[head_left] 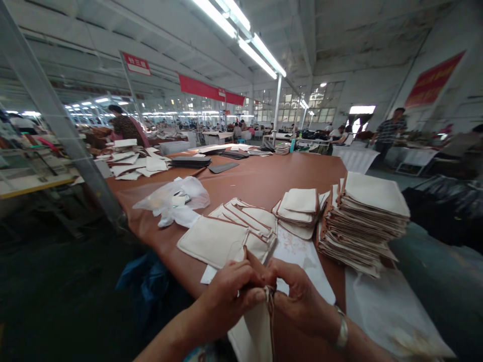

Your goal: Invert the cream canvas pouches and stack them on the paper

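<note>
Both hands meet at the near edge of the table, pinching the brown-edged seam of a cream panel (pixel 253 332). My left hand (pixel 230 291) is closed on its left side, thumb and fingers pressed together. From the right, my right hand (pixel 302 296) pinches the same edge, with a metal bracelet on that wrist. A brown strip stands up between the fingers; the fingertips hide where it meets the panel. Just beyond the hands lie several overlapping cream panels (pixel 215 239) with brown edging.
A tall stack of cream panels (pixel 370 221) stands at right, beside a smaller pile (pixel 298 208). A clear plastic bag (pixel 188 191) lies left on the brown-covered table (pixel 249 176). Dark pieces (pixel 190 161) lie farther back. A metal post (pixel 68 115) rises at left. Other people work in the background.
</note>
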Demonstrator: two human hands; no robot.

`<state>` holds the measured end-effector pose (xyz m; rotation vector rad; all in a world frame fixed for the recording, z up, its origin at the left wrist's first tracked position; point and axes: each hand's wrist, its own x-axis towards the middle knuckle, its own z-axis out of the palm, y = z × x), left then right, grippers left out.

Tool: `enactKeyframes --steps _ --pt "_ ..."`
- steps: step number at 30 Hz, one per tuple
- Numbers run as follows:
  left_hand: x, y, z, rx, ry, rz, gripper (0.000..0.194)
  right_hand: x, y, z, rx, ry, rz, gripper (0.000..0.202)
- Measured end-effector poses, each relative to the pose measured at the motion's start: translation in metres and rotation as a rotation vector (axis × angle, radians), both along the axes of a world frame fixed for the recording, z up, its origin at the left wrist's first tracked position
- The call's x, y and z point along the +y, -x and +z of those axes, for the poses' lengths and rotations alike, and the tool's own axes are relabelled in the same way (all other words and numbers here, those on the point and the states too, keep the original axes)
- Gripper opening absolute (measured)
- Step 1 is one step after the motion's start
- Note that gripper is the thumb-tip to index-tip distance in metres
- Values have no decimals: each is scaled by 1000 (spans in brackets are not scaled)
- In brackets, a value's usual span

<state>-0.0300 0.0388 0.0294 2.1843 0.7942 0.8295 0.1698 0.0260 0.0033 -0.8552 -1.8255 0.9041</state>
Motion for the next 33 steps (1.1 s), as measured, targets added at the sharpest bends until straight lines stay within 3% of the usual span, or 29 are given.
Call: enactKeyframes --steps 4,8,12,17,19,22,24,33 --pt "-11 5 17 114 175 -42 26 -10 -14 23 -95 73 39 15" --pt "-22 6 22 195 223 -69 31 -21 -20 37 -188 99 115 9" --pt "-28 3 21 183 247 -66 32 -29 -19 27 -201 86 133 15" --pt "-27 -3 21 11 363 -90 31 -35 -14 17 -114 52 93 17" --pt "-26 -4 21 -75 442 -105 32 -37 -13 19 -14 148 99 22" --pt "-24 -5 17 -199 562 -109 36 -39 -12 26 193 464 171 31" --pt "-24 -6 14 -255 637 -121 38 -39 -11 29 236 569 182 35" --pt "-27 -16 15 -314 857 -52 29 -39 -14 26 191 568 156 40"
